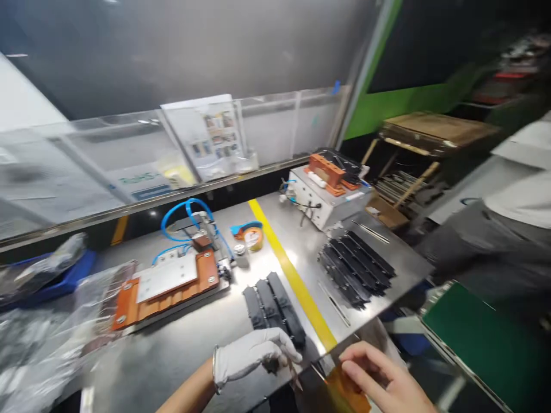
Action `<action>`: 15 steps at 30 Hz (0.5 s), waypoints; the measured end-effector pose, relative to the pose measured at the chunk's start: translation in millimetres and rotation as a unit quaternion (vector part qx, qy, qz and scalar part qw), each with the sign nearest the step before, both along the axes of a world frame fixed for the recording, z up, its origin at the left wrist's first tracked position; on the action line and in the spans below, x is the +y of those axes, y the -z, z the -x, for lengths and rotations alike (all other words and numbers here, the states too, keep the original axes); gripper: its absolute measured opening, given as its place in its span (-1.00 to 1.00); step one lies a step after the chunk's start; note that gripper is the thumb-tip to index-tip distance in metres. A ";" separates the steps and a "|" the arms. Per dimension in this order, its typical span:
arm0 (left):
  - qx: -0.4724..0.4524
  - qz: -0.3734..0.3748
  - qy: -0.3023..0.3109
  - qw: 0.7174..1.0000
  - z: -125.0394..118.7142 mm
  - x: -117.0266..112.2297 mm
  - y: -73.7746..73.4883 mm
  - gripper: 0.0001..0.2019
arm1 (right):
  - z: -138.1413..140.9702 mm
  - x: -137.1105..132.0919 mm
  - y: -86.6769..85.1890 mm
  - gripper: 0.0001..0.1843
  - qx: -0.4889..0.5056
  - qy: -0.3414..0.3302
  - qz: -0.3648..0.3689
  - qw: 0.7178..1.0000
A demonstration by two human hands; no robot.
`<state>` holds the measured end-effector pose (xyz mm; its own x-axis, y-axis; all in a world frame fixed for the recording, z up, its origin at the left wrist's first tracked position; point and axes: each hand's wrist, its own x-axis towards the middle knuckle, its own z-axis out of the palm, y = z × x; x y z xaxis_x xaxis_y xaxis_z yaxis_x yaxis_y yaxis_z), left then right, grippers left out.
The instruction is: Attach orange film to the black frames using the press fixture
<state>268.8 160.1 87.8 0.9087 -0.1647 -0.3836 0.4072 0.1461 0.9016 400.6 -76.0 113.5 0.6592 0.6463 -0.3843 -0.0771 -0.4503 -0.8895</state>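
My left hand (253, 355) wears a white glove and hovers at the front edge of the steel bench (189, 344), fingers curled round a small dark part that I cannot name. My bare right hand (379, 378) is at the bench's front corner, fingers pinched on an amber strip of film or tape (344, 387). Just beyond my left hand lie three long black parts (273, 307) side by side. A yellow line (293, 275) runs across the bench to their right.
An orange fixture with a metal plate (167, 284) and blue air hoses (185, 215) sits left. A stack of black parts (357, 264) and a white box with an orange block (327, 192) stand right. Plastic bags (47, 321) lie far left. Another person (508, 229) stands right.
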 end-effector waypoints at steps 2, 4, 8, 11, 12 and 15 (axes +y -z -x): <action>0.038 0.031 -0.102 0.994 42.1 19.9 7.2 -0.69 | 11.3 35.1 6.9 -0.56 0.027 0.028 -0.026 0.999; 0.049 0.046 -0.179 0.981 81.3 36.6 14.7 -0.62 | 25.6 70.5 14.8 -0.51 0.051 0.015 -0.030 0.998; 0.114 0.035 -0.294 0.948 141.5 66.1 28.1 -0.59 | 58.5 135.3 28.3 -0.50 0.057 -0.004 -0.037 0.998; 0.153 0.011 -0.352 0.923 171.1 86.9 42.8 -0.67 | 80.3 174.1 35.4 -0.47 0.054 -0.019 -0.024 0.998; 0.159 0.000 -0.365 0.918 179.1 93.4 48.5 -0.70 | 86.0 185.2 37.6 -0.47 0.051 -0.030 -0.016 0.998; 0.180 -0.046 -0.385 0.904 200.6 112.4 62.0 -0.74 | 99.1 214.4 45.6 -0.46 0.071 -0.069 0.008 0.995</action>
<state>68.2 272.5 25.8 0.5535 0.5115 -0.6573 0.4864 0.4421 0.7536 301.6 138.4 67.9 0.5032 0.7201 -0.4778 -0.1381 -0.4788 -0.8670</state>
